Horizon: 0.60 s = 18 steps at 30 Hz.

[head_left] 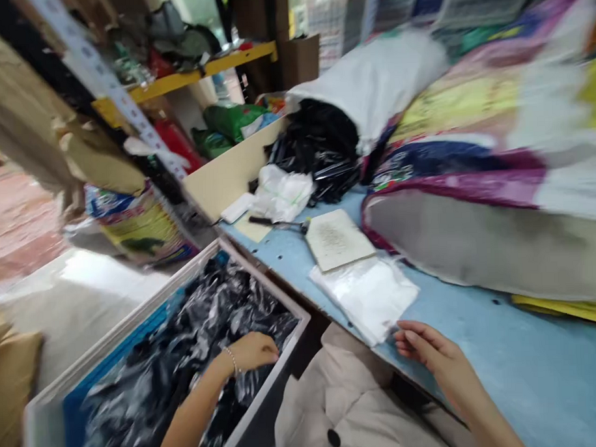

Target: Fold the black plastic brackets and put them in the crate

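My left hand, with a bracelet at the wrist, is over a bin heaped with crumpled black plastic bags. Its fingers curl downward and look closed; whatever they may hold is hidden. On the blue table, my right hand has its thumb and fingers pinched at the near corner of a flat stack of clear-white plastic bags. A cream-coloured pad with faint marks lies partly on that stack.
A large printed sack lies along the table's right side. Behind the pad, black plastic spills from a white sack. A crumpled white bag and a dark-handled tool lie near a yellow shelf.
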Each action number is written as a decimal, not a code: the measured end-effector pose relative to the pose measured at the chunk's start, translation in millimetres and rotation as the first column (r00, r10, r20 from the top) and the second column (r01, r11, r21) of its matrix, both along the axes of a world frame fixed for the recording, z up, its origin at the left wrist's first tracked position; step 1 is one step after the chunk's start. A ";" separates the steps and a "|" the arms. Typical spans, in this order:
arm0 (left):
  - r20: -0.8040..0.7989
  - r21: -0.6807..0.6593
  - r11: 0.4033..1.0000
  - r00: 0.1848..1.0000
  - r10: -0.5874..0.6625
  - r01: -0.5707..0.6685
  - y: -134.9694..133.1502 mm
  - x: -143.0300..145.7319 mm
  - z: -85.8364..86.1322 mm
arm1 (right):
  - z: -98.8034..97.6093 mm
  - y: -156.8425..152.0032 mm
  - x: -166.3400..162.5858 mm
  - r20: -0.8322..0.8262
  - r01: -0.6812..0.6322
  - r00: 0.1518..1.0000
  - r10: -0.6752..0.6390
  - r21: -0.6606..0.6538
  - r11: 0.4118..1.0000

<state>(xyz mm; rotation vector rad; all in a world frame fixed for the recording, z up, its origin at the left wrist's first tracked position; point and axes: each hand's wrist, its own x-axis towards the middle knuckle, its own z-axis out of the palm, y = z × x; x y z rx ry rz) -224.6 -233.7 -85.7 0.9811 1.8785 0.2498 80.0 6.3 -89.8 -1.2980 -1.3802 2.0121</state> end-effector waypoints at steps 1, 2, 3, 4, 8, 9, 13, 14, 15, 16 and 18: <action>0.071 0.077 0.995 0.995 -0.072 0.067 29.7 11.0 9.3 | 3.5 5.3 1.9 -0.018 0.030 0.999 -0.029 0.014 0.999; 0.148 0.174 0.979 0.980 -0.136 0.109 60.4 23.7 19.2 | 6.9 11.8 4.3 -0.037 0.061 0.998 -0.060 0.028 0.998; 0.221 0.282 0.951 0.957 -0.191 0.125 91.6 37.8 29.0 | 10.4 19.4 7.4 -0.055 0.095 0.994 -0.093 0.044 0.995; 0.285 0.388 0.915 0.929 -0.235 0.113 123.1 52.5 37.9 | 13.7 27.9 11.7 -0.070 0.130 0.990 -0.125 0.062 0.990; 0.560 0.616 0.751 0.802 -0.207 -0.236 246.1 100.2 59.3 | 28.0 67.3 39.5 -0.115 0.303 0.950 -0.289 0.139 0.943; 0.694 0.574 0.722 0.697 -0.179 -0.387 274.6 105.5 62.4 | 32.4 77.9 47.9 -0.150 0.346 0.933 -0.327 0.133 0.929; 0.993 0.110 0.678 0.106 -0.047 -0.727 377.5 98.1 83.1 | 57.2 118.8 72.5 -0.389 0.421 0.839 -0.380 0.021 0.907; 0.998 0.051 0.648 0.066 -0.001 -0.760 401.0 93.1 91.3 | 64.7 126.9 74.7 -0.424 0.419 0.826 -0.372 0.019 0.908; 0.997 0.033 0.607 0.071 0.039 -0.794 423.4 88.9 100.1 | 72.3 133.5 75.3 -0.437 0.415 0.825 -0.359 0.037 0.909; 0.992 0.044 0.564 0.102 0.072 -0.825 444.4 86.3 108.8 | 79.9 138.2 74.9 -0.431 0.403 0.837 -0.336 0.069 0.913; 0.981 0.083 0.502 0.158 0.109 -0.861 479.5 87.1 122.9 | 94.8 142.5 73.1 -0.389 0.343 0.883 -0.261 0.156 0.926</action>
